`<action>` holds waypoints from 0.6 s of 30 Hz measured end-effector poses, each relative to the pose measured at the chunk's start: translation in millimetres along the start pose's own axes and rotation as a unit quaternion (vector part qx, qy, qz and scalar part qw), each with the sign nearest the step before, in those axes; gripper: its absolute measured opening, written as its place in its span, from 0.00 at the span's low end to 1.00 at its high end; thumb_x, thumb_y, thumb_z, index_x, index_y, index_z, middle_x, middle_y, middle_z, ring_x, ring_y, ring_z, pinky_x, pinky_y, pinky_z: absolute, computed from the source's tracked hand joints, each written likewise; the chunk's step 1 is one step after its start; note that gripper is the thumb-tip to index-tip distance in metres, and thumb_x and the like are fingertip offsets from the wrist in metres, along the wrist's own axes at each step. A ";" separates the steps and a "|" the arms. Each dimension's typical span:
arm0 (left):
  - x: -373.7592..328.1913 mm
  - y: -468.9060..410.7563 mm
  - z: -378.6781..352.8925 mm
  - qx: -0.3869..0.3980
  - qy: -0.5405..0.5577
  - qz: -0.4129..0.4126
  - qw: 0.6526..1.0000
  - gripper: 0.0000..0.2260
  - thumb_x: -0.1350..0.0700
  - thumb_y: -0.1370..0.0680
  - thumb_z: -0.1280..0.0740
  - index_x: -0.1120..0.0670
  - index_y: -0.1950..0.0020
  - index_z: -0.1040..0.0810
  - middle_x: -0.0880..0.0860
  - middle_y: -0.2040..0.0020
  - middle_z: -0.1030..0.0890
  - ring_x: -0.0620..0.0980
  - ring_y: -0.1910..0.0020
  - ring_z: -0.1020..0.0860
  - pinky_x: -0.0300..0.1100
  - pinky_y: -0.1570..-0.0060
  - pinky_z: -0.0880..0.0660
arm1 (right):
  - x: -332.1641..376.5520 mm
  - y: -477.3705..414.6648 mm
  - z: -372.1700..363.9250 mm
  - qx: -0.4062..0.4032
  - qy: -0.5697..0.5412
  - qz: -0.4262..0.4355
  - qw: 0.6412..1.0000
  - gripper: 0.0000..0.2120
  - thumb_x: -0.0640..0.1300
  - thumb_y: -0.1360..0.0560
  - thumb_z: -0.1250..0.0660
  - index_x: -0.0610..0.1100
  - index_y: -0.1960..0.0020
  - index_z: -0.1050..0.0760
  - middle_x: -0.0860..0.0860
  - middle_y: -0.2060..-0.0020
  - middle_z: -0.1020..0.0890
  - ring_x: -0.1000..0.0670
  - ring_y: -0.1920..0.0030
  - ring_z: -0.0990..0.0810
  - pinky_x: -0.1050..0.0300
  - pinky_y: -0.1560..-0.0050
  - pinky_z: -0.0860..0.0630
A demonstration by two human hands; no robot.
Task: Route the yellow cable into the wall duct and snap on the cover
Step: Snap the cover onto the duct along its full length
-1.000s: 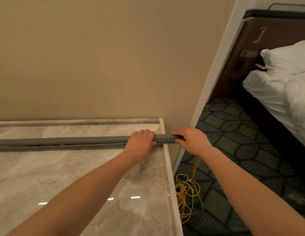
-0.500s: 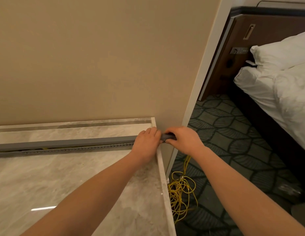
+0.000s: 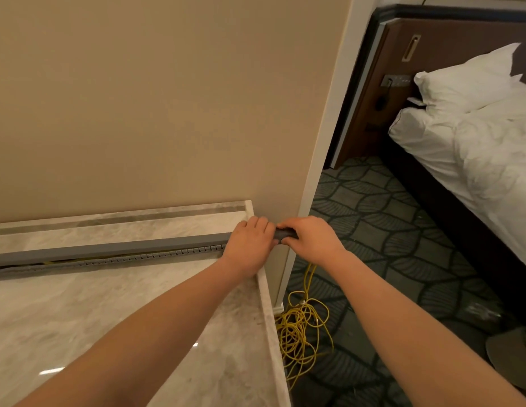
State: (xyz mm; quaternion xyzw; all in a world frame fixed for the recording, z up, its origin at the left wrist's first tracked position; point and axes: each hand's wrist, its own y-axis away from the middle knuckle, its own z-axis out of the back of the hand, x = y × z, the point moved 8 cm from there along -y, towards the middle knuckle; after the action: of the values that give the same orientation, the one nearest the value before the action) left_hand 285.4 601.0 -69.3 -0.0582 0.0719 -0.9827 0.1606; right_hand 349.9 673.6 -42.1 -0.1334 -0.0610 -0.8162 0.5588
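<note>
A long grey slotted duct (image 3: pixel 115 261) lies across the marble counter (image 3: pixel 80 318), its grey cover (image 3: pixel 109 249) sitting along the top with a gap at the left where a bit of yellow shows. My left hand (image 3: pixel 250 246) grips the duct and cover near the counter's right edge. My right hand (image 3: pixel 310 240) holds the duct's right end, which overhangs the counter. The yellow cable (image 3: pixel 300 327) drops from under my right hand into a tangled heap on the carpet.
A beige wall stands behind the counter, ending at a white corner trim (image 3: pixel 320 160). To the right lie patterned dark carpet (image 3: pixel 388 230) and a bed with white linen (image 3: pixel 476 136). A dark object (image 3: pixel 511 356) sits at the lower right.
My hands have closed together at the duct's right end, covering the slotted section that showed between them. The camera view has shifted to the right.
</note>
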 end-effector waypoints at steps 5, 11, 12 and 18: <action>3.3 0.1 -2.5 -0.016 0.014 -0.012 1.000 0.14 0.47 0.18 0.46 0.55 0.43 0.29 0.54 0.46 0.25 0.54 0.47 0.28 0.46 0.50 0.32 | -19.2 7.1 0.9 -0.017 -0.075 -0.032 0.996 0.12 0.47 0.28 0.29 0.50 0.45 0.22 0.52 0.49 0.17 0.51 0.48 0.21 0.52 0.49 0.23; 3.0 1.0 -2.7 -0.014 0.008 -0.012 1.000 0.14 0.47 0.19 0.46 0.54 0.43 0.29 0.54 0.46 0.25 0.54 0.47 0.28 0.47 0.49 0.32 | -35.5 14.1 -3.6 -0.015 -0.146 -0.060 0.987 0.15 0.40 0.26 0.31 0.49 0.40 0.21 0.54 0.45 0.18 0.53 0.44 0.22 0.54 0.39 0.26; 2.9 0.9 -1.6 -0.014 0.005 -0.010 1.000 0.14 0.47 0.19 0.47 0.54 0.43 0.29 0.54 0.46 0.25 0.54 0.47 0.28 0.47 0.48 0.32 | -35.8 13.8 -4.4 -0.018 -0.144 -0.062 0.987 0.14 0.40 0.25 0.32 0.49 0.40 0.21 0.53 0.46 0.17 0.53 0.45 0.22 0.54 0.40 0.26; -13.8 -10.3 2.5 -0.002 -0.012 -0.057 0.998 0.16 0.46 0.19 0.47 0.55 0.41 0.29 0.55 0.46 0.22 0.56 0.47 0.25 0.48 0.49 0.32 | -34.3 13.5 -4.8 -0.038 -0.142 -0.066 0.987 0.10 0.39 0.26 0.31 0.47 0.45 0.20 0.52 0.50 0.16 0.51 0.48 0.20 0.53 0.44 0.24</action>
State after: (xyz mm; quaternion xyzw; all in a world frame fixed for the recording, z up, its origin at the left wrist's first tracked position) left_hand 295.5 614.8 -66.5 -0.0742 0.0690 -0.9893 0.1050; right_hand 373.4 698.2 -57.1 -0.2653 -0.1172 -0.8259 0.4835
